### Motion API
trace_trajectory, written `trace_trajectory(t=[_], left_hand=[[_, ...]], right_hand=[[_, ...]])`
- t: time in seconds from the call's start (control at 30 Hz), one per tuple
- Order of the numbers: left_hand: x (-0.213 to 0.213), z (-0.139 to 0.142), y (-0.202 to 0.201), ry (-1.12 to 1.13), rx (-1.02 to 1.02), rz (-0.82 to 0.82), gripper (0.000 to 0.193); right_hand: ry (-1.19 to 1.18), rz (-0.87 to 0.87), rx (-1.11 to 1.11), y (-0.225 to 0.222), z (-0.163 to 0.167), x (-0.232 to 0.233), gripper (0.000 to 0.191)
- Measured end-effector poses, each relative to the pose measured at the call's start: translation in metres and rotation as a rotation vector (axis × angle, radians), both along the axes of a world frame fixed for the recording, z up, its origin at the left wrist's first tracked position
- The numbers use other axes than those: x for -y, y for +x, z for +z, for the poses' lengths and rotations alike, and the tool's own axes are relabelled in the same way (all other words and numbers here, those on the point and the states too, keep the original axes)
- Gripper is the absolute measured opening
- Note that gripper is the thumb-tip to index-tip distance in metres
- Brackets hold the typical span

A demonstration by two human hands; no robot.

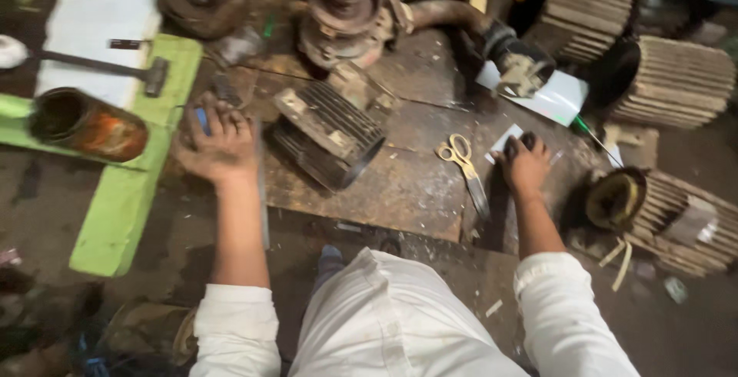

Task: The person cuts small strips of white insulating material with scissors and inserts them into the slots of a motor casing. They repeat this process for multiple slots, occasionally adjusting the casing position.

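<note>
Under the left hand [219,146] fingers [231,119] lies a blue object [202,121].

Dim workshop light, mostly overhead, soft shadows. Whole frame is motion-blurred; my left hand [219,142] smears worst, my right hand [525,163] a bit sharper. White sheet [92,23] top left blows out, my white sleeves glare too. Corners go dark and murky, bottom left nearly unreadable. Edges bend slightly, wide lens.
</note>
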State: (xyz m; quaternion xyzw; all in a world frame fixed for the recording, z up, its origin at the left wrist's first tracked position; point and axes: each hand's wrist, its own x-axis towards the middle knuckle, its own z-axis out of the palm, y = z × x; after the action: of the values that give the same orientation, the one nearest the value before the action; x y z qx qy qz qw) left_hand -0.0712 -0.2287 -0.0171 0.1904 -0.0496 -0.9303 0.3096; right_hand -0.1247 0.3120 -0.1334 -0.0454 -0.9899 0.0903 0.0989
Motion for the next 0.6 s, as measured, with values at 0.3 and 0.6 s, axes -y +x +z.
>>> trace_trajectory(t=[0.3,0.6], left_hand=[[-0.098,0.072,0.006,-2.514,0.022,0.162,0.037],[-0.152,0.018,0.075,-2.604,-0.114,0.246,0.029]], right_hand=[[-0.036,0.073,0.101,0.014,0.028,0.017,0.079],[-0.139,0.161,-0.069,0.045,0.025,0.014,0.044]])
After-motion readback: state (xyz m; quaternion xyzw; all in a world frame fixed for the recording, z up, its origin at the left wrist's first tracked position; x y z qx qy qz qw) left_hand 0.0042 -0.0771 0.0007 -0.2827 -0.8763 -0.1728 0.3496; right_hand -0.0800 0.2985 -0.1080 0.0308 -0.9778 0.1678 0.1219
